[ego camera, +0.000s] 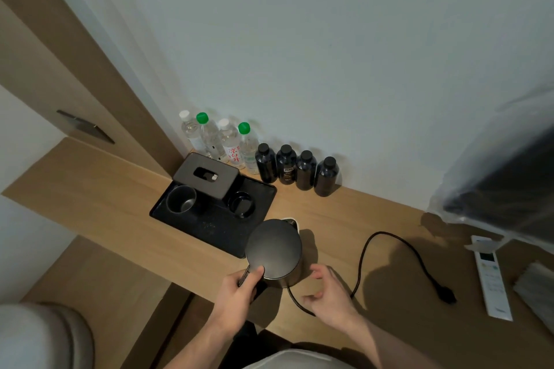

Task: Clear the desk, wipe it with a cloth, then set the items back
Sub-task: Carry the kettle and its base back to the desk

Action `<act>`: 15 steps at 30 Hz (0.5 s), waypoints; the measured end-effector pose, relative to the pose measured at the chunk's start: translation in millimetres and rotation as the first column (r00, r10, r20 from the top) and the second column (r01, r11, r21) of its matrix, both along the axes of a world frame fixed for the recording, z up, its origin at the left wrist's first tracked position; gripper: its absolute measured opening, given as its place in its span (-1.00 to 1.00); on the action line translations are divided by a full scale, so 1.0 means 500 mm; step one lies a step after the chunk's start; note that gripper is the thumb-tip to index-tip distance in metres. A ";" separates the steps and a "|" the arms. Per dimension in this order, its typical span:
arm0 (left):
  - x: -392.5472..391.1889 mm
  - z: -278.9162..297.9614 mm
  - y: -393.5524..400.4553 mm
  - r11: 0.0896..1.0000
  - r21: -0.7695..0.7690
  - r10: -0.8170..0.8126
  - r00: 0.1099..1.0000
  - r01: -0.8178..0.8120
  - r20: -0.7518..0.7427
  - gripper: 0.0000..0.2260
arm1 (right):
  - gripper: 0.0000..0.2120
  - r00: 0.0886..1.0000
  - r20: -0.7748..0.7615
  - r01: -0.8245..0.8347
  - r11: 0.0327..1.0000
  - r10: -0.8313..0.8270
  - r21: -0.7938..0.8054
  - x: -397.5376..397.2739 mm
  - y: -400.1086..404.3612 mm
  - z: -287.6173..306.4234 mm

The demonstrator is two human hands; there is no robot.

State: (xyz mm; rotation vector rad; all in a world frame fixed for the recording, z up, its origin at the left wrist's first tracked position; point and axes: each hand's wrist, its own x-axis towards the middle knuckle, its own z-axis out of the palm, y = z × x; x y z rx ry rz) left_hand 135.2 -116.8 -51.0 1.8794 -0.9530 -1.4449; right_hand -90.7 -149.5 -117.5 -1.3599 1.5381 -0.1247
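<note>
Standing over the long light-wood bench (344,219), we had the round black electric kettle (274,252) at its near edge beside the flat black tray (215,231); our left hand (239,289) gripped its handle, our right hand (325,293) hovered relaxed over the thin black power cord (386,237).
</note>
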 end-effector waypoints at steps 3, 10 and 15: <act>0.002 -0.016 0.012 0.999 -0.037 0.032 0.999 -0.031 0.030 -0.51 | -0.29 1.000 0.008 0.013 1.000 -0.013 0.008 -0.013 0.002 -0.003; 0.021 -0.018 -0.005 0.989 -0.048 0.145 0.987 -0.142 0.073 -0.34 | -0.28 1.000 0.017 0.002 1.000 -0.002 0.007 -0.004 -0.017 0.013; 0.000 0.000 -0.047 0.994 -0.015 0.113 0.980 -0.112 0.165 -0.50 | -0.39 0.999 0.046 -0.026 0.998 0.029 -0.061 0.032 -0.038 0.028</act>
